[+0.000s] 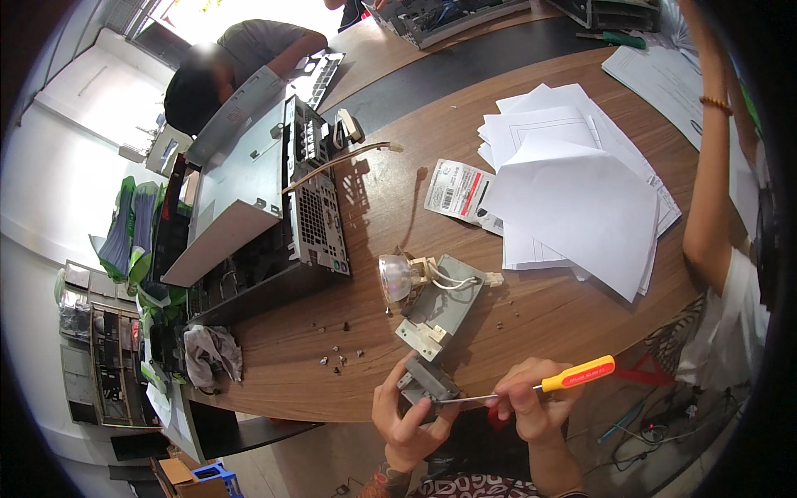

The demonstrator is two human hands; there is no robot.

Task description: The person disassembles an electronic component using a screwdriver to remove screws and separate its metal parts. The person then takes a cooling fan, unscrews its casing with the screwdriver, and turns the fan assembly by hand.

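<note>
Evidently clasping gray block (430,382) in left hand (407,423) over near tabletop (282,382) edge, likely bracing it against screwdriver (574,375), pinched low in right hand (535,405) for control.

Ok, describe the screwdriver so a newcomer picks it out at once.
Find the big wooden table, then go to its edge nearest the camera wearer. There, in the grip of the right hand, is the screwdriver, its thin shaft pointing left toward a grey part in the left hand. Its bright yellow and red handle sets it apart from that dull grey part.
</note>
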